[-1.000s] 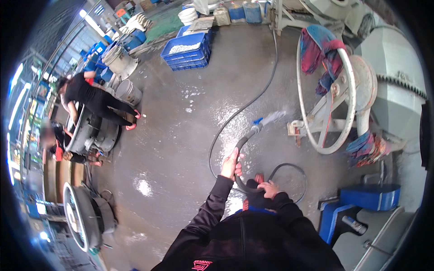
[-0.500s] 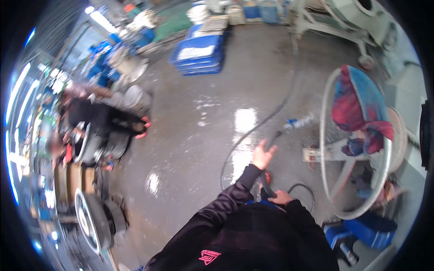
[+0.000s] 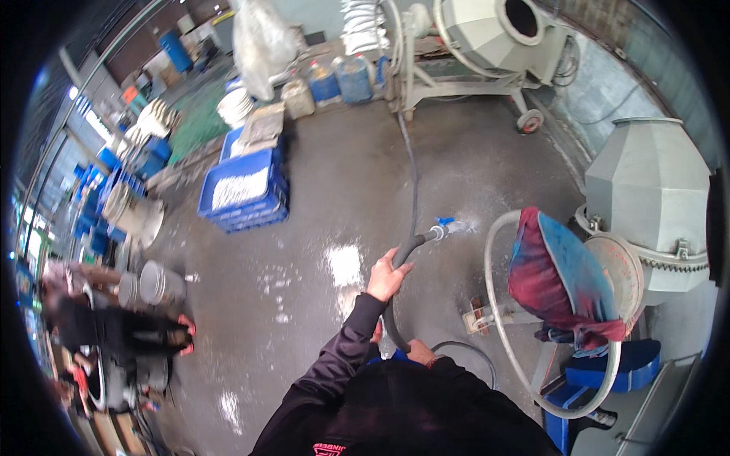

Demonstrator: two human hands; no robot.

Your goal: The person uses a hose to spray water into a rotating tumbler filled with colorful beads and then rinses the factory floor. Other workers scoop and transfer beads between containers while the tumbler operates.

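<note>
A dark grey hose [image 3: 393, 315] runs up from my waist and ends in a pale fitting with a blue valve handle [image 3: 443, 221]. Whitish spray shows on the wet floor beyond its tip. My left hand [image 3: 388, 276] is closed around the hose a little behind the fitting, arm stretched forward. Close to my body, my right hand [image 3: 420, 353] grips the same hose lower down; its fingers are partly hidden. The hose trails in a loop by my right side, and a dark length of hose [image 3: 411, 163] lies along the floor farther ahead.
To the right stands a large ring-shaped handwheel [image 3: 493, 292] with a red and blue cloth [image 3: 559, 277] over it, beside a grey drum [image 3: 646, 194]. Blue crates [image 3: 247, 205] sit ahead left. A wheeled mixer [image 3: 487, 38] is at the back. Another person [image 3: 114, 330] works at left.
The view has swung, so the crates and the other person appear farther left and lower. My left hand, fingers apart at the hose before, is now wrapped around it.
</note>
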